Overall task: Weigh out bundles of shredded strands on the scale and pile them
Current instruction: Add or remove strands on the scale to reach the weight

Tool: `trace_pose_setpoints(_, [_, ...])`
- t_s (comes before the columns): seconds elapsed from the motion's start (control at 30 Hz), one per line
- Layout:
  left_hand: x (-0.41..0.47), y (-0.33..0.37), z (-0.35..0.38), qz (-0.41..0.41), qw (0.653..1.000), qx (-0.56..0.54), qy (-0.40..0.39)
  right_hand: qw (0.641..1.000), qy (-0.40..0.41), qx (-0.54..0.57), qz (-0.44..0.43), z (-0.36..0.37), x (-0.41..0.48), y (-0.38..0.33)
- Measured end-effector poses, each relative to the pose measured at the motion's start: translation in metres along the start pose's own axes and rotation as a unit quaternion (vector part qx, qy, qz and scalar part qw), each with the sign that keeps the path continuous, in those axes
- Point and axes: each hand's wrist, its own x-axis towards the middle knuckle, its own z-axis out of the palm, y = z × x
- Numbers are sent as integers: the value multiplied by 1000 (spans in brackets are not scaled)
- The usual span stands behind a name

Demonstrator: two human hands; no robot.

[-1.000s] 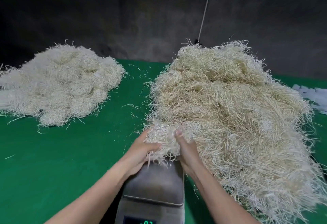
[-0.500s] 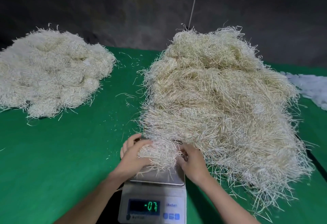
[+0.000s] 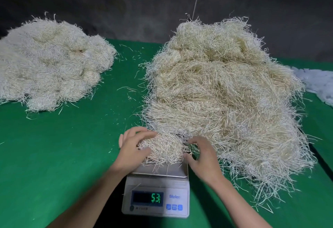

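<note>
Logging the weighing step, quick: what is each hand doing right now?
Left hand: holds the bundle on the scale, fingers curled round it.
Right hand: curled at the bundle's right edge; grip cannot be told.
</note>
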Motion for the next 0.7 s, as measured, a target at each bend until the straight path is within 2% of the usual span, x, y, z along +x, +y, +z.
trace_pose_setpoints(0.17, [-11, 14, -27, 7, 996, -86, 24, 999, -17, 33, -23, -16, -5, -8])
trace_pose_setpoints(0.33, [-11, 31, -41, 50, 987, -142, 59, 996, -2, 55, -64, -33, 0, -27])
trace_pose_setpoints(0.7, [-12, 43, -41, 69, 981, -169, 65, 997, 0, 47, -55, -39, 4, -29])
